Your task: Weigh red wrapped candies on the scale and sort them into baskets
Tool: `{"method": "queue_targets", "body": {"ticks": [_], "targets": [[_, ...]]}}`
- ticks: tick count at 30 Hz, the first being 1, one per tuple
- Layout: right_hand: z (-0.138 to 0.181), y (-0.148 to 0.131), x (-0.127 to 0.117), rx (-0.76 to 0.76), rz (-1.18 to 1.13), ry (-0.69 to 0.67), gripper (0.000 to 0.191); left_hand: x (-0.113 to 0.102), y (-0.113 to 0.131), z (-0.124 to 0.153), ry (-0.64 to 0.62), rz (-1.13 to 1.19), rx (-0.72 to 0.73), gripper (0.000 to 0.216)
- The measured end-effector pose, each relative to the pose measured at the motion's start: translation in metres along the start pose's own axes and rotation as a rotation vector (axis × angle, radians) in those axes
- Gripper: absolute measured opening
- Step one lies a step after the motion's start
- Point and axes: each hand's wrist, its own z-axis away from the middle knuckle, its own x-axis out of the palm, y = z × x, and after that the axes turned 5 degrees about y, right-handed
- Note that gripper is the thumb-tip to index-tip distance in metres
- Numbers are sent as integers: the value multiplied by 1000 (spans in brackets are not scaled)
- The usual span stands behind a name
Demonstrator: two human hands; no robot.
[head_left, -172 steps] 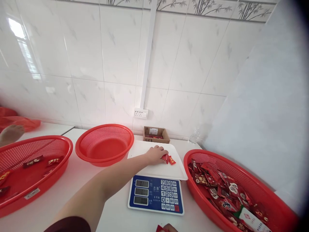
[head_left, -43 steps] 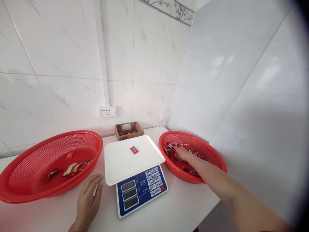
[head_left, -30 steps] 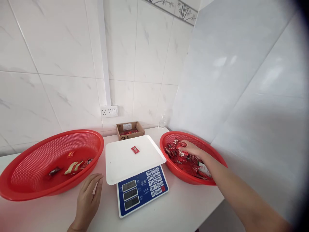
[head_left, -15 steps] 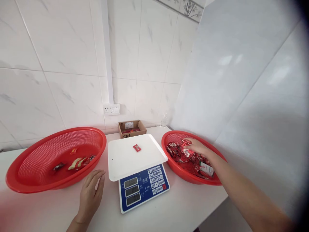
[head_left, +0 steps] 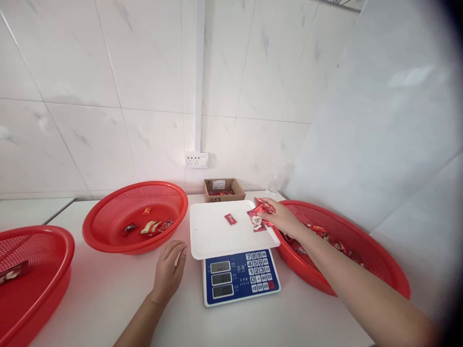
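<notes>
My right hand (head_left: pixel 280 216) is closed on several red snack packets (head_left: pixel 258 219), holding them over the right side of the white scale pan (head_left: pixel 206 238). One small red packet (head_left: pixel 230 219) lies flat on the pan. Below the pan is the scale's blue panel (head_left: pixel 240 277) with number keys and three displays. My left hand (head_left: pixel 169 270) hangs left of the scale near the table, fingers loosely bent, thumb apart, nothing in it. Partly behind my right forearm stands a red basket (head_left: pixel 383 253) with many red packets inside.
Another red basket (head_left: pixel 133 248) with a few packets stands left of the scale. A further red basket (head_left: pixel 61 241) is cut off at the left edge. Behind the scale sit a small cardboard box (head_left: pixel 226 197) and a clear plastic object (head_left: pixel 275 183) against the wall.
My right hand has come out of the right basket and moved left over the pan with red packets. The view has turned right to left, showing another basket. My left hand keeps its pose.
</notes>
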Motion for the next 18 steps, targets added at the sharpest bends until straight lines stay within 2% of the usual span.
{"method": "queue_targets", "body": {"ticks": [2,5,9,15,18], "targets": [[0,-11,24,-23,-11,-92,47,-1,1,-1,-5,7,-18,15],[-2,-17,43,-11,7,-113,46,-2,0,-1,-3,6,-38,15],[-6,-11,43,75,-24,-78,44,-4,-1,0,-13,-9,-55,16],[-5,4,41,86,76,-52,41,-3,-1,0,-25,6,-70,15],[-4,8,41,128,82,-57,45,-3,-1,0,-30,4,-74,15]]}}
